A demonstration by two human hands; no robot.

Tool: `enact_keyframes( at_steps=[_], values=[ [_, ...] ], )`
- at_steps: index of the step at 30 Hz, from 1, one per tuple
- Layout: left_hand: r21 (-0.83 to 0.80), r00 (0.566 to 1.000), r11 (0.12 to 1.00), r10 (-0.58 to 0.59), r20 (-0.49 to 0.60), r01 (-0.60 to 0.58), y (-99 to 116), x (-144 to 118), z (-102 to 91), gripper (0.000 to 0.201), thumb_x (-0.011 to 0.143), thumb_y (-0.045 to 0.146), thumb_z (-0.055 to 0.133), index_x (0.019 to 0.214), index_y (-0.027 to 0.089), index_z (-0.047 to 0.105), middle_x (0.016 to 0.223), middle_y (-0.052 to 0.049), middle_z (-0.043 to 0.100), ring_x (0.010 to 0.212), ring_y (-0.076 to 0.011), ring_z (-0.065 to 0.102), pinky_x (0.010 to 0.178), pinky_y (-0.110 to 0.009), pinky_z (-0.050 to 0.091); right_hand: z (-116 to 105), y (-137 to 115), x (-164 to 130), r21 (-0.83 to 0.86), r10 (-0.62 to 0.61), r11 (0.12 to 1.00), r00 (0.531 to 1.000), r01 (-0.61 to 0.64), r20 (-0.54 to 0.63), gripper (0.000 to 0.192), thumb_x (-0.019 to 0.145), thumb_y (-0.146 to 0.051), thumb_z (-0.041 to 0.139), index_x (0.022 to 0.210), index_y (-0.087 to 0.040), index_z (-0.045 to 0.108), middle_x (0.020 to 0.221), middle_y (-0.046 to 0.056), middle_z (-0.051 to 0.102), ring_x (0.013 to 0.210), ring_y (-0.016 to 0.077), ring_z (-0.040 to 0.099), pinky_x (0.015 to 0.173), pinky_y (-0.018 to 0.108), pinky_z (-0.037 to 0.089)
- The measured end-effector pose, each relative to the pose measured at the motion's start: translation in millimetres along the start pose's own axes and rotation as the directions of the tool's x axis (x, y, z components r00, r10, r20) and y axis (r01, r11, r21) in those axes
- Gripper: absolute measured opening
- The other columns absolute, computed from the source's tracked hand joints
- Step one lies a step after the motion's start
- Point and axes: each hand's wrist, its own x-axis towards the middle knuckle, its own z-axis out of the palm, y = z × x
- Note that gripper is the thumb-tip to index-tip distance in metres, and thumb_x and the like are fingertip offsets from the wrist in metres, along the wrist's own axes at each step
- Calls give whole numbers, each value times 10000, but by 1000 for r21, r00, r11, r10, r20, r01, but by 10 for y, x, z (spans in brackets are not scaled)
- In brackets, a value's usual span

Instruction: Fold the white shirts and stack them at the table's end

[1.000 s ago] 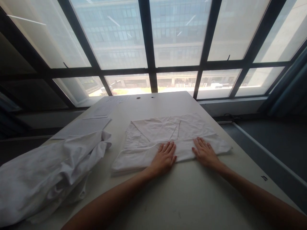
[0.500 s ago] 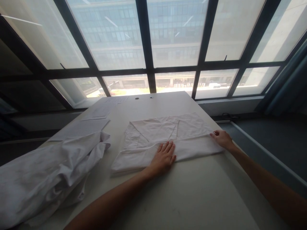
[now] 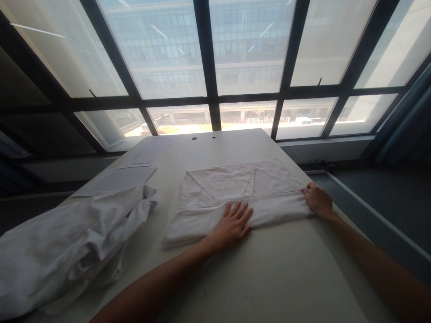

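A white garment [image 3: 232, 184] lies partly folded on the white table [image 3: 269, 278], its near side turned over in a long flat strip. My left hand [image 3: 234, 222] rests palm down on that strip near its middle, fingers spread. At the strip's right end, my right hand [image 3: 317, 198] pinches the cloth edge between thumb and fingers. The exact kind of garment cannot be made out from its folded shape.
A crumpled white cloth [image 3: 77, 246] is heaped on the table's left side. Behind it lie sheets of paper [image 3: 117, 179]. Large windows [image 3: 249, 49] stand beyond the far edge, and a dark curtain [image 3: 400, 121] hangs at the right.
The view has shifted slightly, so the table and garment appear a little further right. My right hand still pinches the cloth edge, and my left hand stays flat on the fold.
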Motion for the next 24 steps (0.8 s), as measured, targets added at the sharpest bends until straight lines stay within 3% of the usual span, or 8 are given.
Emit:
enact_keyframes(
  at_steps=[3,5,7,10,13,15,17,24],
  values=[
    [-35,1000,999,-12,-19,11,-7,20,-61,569,1073,509,296,1567,236,373,1649,-97,306,1545,-296,205,1244,-557,156,-57,-103,-121,-90,-95,993,982,81,-161,352,974,-364,481,1203,-134,616,1083,236,683,1048,381,630,847,473,470],
    [-42,997,999,-30,-74,27,-22,66,-97,534,1087,456,255,1548,230,404,1632,-85,352,1537,-262,242,1249,-518,183,-90,-269,-229,-118,-226,973,931,200,-288,369,975,-321,473,1259,-122,597,1237,257,630,1188,399,553,927,512,447],
    [-17,992,999,-51,-113,49,-47,121,-102,529,1089,415,251,1552,206,395,1635,-86,346,1541,-257,228,1252,-510,182,-79,-533,-371,-75,-377,924,867,374,-325,401,1000,-327,427,1325,-146,575,1360,226,580,1290,373,490,1016,513,418],
    [29,992,996,-86,-90,89,-103,168,-39,553,1081,415,273,1567,169,369,1651,-109,298,1550,-288,189,1248,-540,166,36,-1002,-610,51,-624,762,753,646,-208,470,1037,-360,341,1424,-176,532,1500,170,504,1421,299,407,1150,465,339],
    [42,992,993,-109,-61,111,-198,111,39,595,1078,469,259,1595,180,316,1671,-102,238,1559,-278,145,1252,-523,153,190,-1292,-748,139,-751,656,661,742,15,551,1053,-419,293,1528,-178,437,1626,127,356,1517,272,269,1212,480,256],
    [43,990,990,-130,-56,132,-300,1,57,632,1070,526,246,1613,203,272,1682,-81,196,1565,-268,110,1257,-505,136,265,-1283,-719,155,-744,669,653,727,145,601,1050,-480,286,1565,-188,389,1651,120,300,1536,274,225,1221,506,228],
    [50,985,984,-166,-49,169,-435,-162,40,657,1062,568,233,1624,229,237,1688,-62,166,1566,-265,103,1259,-495,127,308,-1124,-601,133,-713,698,668,703,212,640,1042,-536,278,1582,-204,363,1660,114,267,1541,276,203,1226,519,208],
    [154,953,941,-289,-92,300,-972,-859,-51,631,1068,551,221,1620,247,259,1672,-47,233,1557,-255,164,1258,-473,144,368,-245,-149,-44,-616,778,775,627,137,665,1040,-547,211,1596,-204,332,1656,108,274,1538,272,214,1226,516,221]
  ],
)
